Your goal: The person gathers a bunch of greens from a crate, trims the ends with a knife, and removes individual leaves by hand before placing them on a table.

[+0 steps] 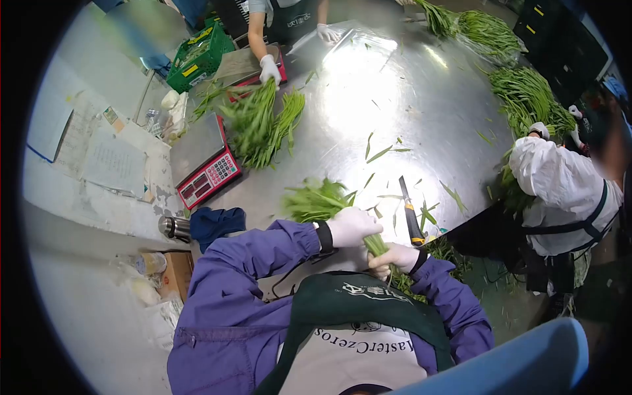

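Observation:
My left hand (354, 227), in a white glove, is closed around a bunch of long green leafy stalks (316, 201). The leafy ends point left over the metal table (342, 145) and look blurred. Just right of it and nearer my body, my right hand (395, 259), also gloved, grips the pale stem end of this same bunch. A knife (411, 214) with a yellow and black handle lies beside my hands, blade pointing away from me. Loose green leaves (380, 154) are scattered around it.
Across the table a co-worker's gloved hand (270, 70) holds stalks near a red scale (212, 172). Another person (559, 181) stands at the right by piled greens (526, 95). A green crate (201, 56), a steel bottle (174, 228) and a blue cloth (216, 226) are at the left.

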`<control>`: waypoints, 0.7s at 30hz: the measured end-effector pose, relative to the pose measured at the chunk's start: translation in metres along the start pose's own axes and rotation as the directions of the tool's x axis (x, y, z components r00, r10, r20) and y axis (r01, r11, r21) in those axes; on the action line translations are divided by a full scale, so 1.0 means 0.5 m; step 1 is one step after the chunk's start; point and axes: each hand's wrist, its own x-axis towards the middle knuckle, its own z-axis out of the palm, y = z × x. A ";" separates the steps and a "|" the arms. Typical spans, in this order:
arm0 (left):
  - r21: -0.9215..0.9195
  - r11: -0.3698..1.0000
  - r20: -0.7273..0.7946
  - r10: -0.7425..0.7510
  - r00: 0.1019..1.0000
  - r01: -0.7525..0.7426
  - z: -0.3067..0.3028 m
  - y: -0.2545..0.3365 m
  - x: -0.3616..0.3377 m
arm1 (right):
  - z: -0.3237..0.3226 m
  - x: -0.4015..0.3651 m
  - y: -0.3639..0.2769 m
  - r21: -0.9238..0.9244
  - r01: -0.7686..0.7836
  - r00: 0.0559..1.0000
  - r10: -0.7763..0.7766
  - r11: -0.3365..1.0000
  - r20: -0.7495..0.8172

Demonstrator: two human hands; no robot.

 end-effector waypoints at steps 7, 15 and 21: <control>-0.439 0.838 0.024 -0.348 0.937 0.323 0.015 -0.040 -0.014 | -0.232 0.008 0.001 -0.844 -0.247 -0.014 -0.873 0.476 -0.488; -0.743 0.507 0.334 -0.283 0.899 0.436 -0.002 -0.054 0.065 | -0.251 0.002 0.132 -0.674 -0.348 0.062 -0.701 0.652 -0.710; -0.839 0.322 0.427 -0.113 0.897 0.439 0.112 -0.055 0.168 | -0.126 -0.089 0.306 -0.461 0.549 -0.025 -0.537 0.698 -0.843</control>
